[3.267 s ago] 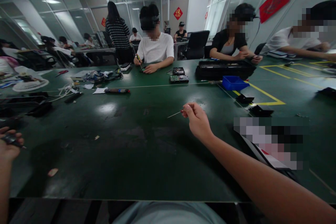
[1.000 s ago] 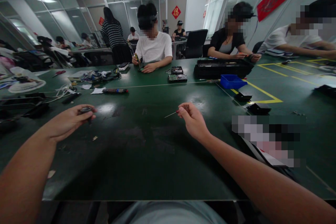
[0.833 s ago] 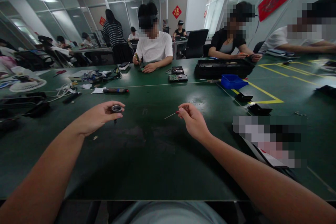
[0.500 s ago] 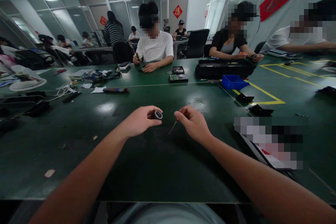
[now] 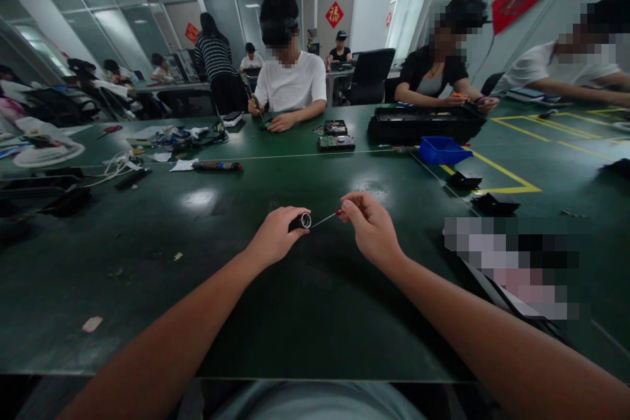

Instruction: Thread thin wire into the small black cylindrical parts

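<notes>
Above the green table, my left hand (image 5: 273, 234) is closed around a short black cylinder (image 5: 300, 221). A silver ring rims the cylinder's open end, which faces right and toward me; most of its body is hidden in my fingers. My right hand (image 5: 373, 226) pinches a thin screwdriver (image 5: 325, 219) by its reddish handle, mostly covered by the fingers. The metal shaft points left and slightly down, with its tip close to the cylinder's ringed end. Whether the tip touches the ring I cannot tell.
A pixelated flat item (image 5: 512, 275) lies to my right. Beyond it are black pieces (image 5: 496, 204), a blue bin (image 5: 444, 151) and a long black casing (image 5: 426, 125). Hard drives (image 5: 336, 142) and a dark pen-like tool (image 5: 216, 166) lie ahead. People sit across the table.
The screwdriver has swung from pointing steeply down to nearly level, its tip now near the cylinder. My left hand has shifted slightly right with the cylinder, and its ringed end has turned rightward.
</notes>
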{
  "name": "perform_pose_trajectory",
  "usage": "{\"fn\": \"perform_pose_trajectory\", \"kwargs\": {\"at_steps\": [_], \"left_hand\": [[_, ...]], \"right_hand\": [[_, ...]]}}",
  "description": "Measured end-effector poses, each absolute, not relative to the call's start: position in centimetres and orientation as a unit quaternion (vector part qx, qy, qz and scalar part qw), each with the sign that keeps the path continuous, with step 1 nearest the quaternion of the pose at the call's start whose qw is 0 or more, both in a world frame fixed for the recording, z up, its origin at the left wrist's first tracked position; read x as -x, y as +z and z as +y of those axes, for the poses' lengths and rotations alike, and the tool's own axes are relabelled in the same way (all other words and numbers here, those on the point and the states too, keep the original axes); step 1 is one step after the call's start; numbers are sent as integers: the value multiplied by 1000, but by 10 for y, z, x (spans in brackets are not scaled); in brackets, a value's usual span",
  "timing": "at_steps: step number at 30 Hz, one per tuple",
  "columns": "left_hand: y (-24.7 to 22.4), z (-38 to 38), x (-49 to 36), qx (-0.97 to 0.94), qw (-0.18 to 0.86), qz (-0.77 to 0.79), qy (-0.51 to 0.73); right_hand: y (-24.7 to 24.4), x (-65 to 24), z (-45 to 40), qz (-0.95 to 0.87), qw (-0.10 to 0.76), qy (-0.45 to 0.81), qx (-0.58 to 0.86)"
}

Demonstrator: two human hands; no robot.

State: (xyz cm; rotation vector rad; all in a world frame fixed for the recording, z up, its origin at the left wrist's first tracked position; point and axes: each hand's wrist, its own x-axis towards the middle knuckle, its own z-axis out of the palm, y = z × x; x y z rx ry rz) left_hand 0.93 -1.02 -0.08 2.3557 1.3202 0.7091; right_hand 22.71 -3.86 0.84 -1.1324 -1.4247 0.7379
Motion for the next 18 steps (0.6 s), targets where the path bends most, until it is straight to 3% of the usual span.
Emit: {"fn": "perform_pose_trajectory", "kwargs": {"at_steps": [7,18], "left_hand": [[-4,-7,-6,-836,160,449,273],[-2,-10,-8,-826,176,456,279]], "right_hand": [[8,-228,-38,-589,593,321,446],[6,-228,-39,-610,566,323,450]]}}
